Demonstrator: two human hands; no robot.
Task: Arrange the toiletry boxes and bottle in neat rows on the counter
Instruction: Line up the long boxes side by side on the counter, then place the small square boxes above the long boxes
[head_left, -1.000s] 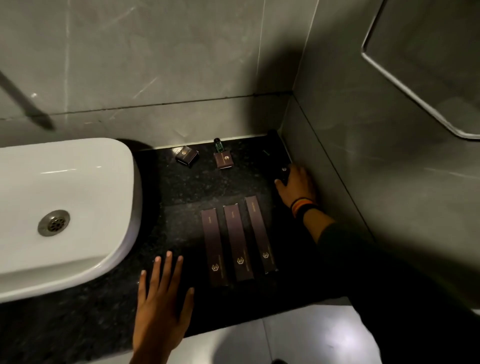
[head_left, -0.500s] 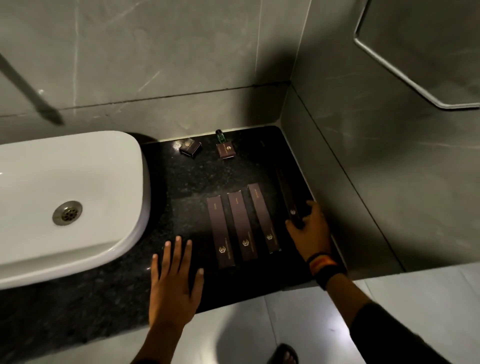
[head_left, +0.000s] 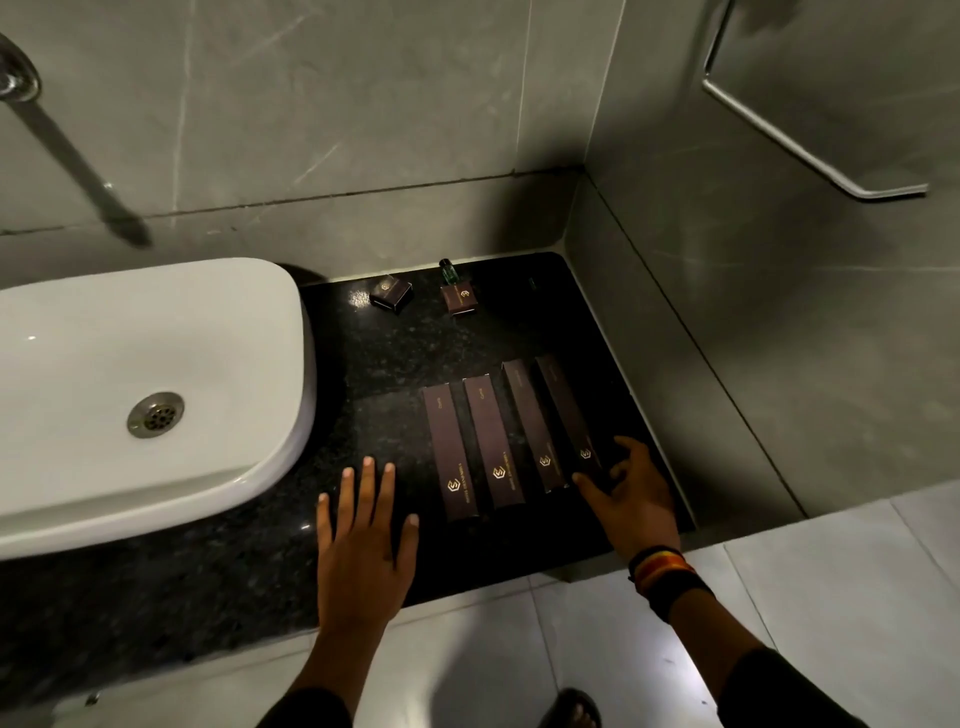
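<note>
Your right hand (head_left: 631, 493) closes its grip on the near end of the fourth long box (head_left: 566, 410), lying beside three others near the worktop (head_left: 384, 358) front edge. Your left hand (head_left: 363, 540) rests flat, grip open. Two small boxes (head_left: 391, 294) and the bottle (head_left: 448, 271) stand along the back edge.

Gold hexagonal logos are the clearest marks. One sits at the near end of each of the four long dark boxes lying side by side on the surface: the leftmost long box (head_left: 451, 453), the second long box (head_left: 492, 447), the third long box (head_left: 530, 423) and the rightmost long box (head_left: 566, 413). Beside the logos on the left two runs a line of gold lettering, too small to read. A short word near their far ends is also illegible. The same logo marks the small left box (head_left: 390, 293) and the small right box (head_left: 460, 298) at the far edge.
</note>
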